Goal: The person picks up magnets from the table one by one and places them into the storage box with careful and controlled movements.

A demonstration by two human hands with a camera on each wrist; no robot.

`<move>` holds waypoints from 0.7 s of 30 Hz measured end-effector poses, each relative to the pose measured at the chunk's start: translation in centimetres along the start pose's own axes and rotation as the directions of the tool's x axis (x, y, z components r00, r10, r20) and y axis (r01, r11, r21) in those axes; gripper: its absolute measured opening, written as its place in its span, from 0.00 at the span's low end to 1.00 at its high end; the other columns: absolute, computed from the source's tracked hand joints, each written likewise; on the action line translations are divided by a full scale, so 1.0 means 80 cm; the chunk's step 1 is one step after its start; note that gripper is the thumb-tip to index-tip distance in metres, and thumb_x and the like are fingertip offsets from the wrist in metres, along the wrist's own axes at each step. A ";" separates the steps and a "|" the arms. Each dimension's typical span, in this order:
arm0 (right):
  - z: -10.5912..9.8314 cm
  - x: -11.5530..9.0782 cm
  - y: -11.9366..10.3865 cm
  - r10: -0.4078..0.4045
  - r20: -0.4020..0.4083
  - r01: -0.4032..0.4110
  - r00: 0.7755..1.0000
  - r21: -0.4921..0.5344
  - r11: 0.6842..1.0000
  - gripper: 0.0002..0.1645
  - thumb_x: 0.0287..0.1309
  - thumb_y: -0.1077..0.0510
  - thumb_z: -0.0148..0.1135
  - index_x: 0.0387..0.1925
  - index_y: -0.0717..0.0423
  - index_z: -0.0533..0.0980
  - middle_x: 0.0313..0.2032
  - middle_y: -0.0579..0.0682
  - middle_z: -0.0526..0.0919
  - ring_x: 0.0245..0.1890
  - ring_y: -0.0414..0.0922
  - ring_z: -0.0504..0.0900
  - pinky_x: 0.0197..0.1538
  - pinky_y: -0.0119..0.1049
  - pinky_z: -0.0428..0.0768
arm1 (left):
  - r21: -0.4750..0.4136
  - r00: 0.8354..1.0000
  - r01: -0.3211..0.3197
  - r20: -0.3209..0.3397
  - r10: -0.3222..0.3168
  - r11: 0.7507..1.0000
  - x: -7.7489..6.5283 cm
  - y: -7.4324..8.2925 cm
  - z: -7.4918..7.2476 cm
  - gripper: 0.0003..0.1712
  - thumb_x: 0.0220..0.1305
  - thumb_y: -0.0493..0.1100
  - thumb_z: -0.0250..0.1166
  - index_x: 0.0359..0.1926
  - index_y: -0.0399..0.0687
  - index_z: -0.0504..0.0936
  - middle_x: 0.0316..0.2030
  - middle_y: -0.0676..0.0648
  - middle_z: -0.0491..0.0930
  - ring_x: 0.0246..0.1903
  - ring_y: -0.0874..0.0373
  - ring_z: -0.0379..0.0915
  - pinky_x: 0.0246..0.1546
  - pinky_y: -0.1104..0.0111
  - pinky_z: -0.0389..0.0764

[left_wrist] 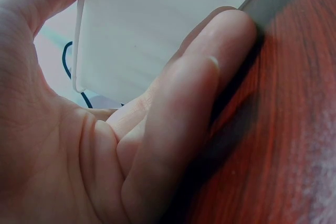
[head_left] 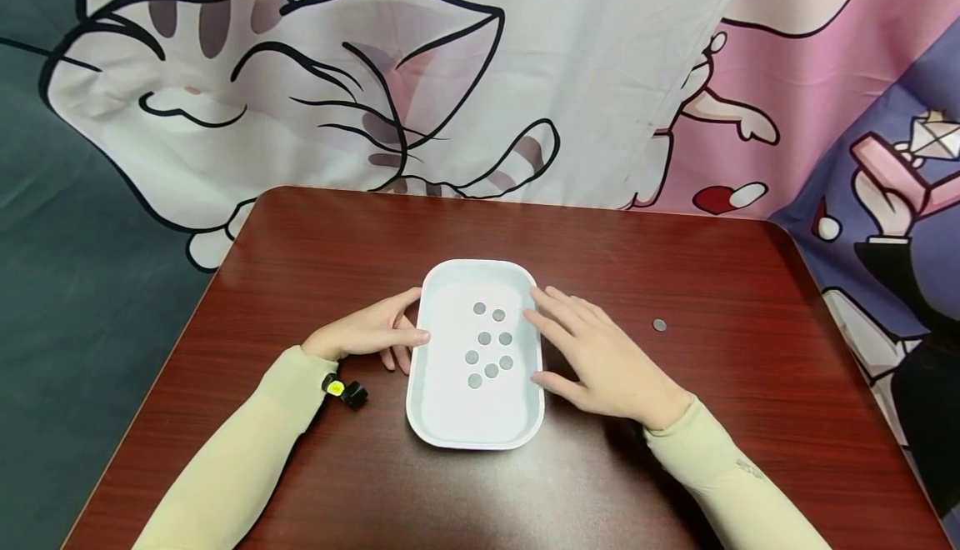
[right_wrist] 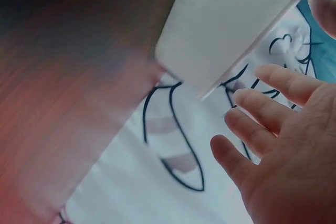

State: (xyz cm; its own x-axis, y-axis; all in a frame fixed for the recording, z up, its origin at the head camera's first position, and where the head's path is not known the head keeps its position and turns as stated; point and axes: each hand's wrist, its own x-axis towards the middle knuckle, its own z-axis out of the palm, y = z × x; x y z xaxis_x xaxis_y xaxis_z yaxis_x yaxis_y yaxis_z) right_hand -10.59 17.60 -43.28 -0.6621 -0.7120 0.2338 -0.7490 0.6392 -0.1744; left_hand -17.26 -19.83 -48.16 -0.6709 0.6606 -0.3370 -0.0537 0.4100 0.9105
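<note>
A white rectangular tray [head_left: 474, 417] with rounded corners is at the middle of the table, holding several small grey coin-like discs [head_left: 484, 338]. My left hand [head_left: 375, 327] grips its left side, the thumb over the rim and the other fingers against the outer wall. In the left wrist view, fingers [left_wrist: 173, 114] lie along the lower part of the wall. Beside the right rim, my right hand [head_left: 592, 350] is held with straight, spread fingers, and nothing is in it. The right wrist view shows those fingers [right_wrist: 257, 124] close to the tray wall [right_wrist: 226, 30].
One more grey disc [head_left: 659, 325] lies on the brown wooden table [head_left: 360, 467], to the right of my right hand. A black band with a yellow spot [head_left: 337, 387] is on my left wrist. Behind the table hangs a cartoon-printed cloth [head_left: 600, 75].
</note>
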 end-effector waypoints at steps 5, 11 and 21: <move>-0.006 -0.016 0.019 0.050 -0.008 -0.050 0.999 -0.003 0.999 0.47 0.63 0.36 0.68 0.75 0.57 0.67 0.79 0.57 0.61 0.79 0.58 0.60 0.76 0.59 0.63 | 0.005 1.000 0.005 -0.002 -0.005 1.000 -0.001 0.001 0.000 0.48 0.73 0.50 0.66 0.82 0.57 0.46 0.31 0.41 0.89 0.27 0.42 0.89 0.25 0.53 0.88; -0.011 -0.034 0.041 0.086 -0.040 -0.087 0.995 -0.019 0.996 0.47 0.60 0.38 0.71 0.72 0.60 0.70 0.77 0.59 0.64 0.78 0.61 0.63 0.74 0.61 0.65 | 0.005 1.000 0.011 -0.004 -0.011 1.000 -0.002 0.001 0.000 0.47 0.73 0.49 0.65 0.82 0.57 0.46 0.31 0.41 0.89 0.27 0.42 0.89 0.26 0.53 0.88; -0.012 -0.071 0.085 0.199 -0.055 -0.202 0.978 -0.042 0.979 0.43 0.57 0.43 0.74 0.67 0.61 0.74 0.68 0.62 0.74 0.66 0.61 0.75 0.64 0.62 0.74 | 0.009 1.000 0.007 -0.003 -0.007 1.000 -0.001 0.001 0.000 0.48 0.73 0.51 0.66 0.82 0.58 0.46 0.31 0.41 0.89 0.27 0.42 0.89 0.26 0.53 0.88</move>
State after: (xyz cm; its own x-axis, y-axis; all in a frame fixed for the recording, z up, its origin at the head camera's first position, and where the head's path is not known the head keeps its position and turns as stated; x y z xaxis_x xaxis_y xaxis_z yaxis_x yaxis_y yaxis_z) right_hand -11.94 26.26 -44.85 -0.7958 -0.5532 0.2464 -0.5982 0.7813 -0.1780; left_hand -17.22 -19.86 -48.08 -0.6730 0.6557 -0.3421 -0.0515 0.4199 0.9061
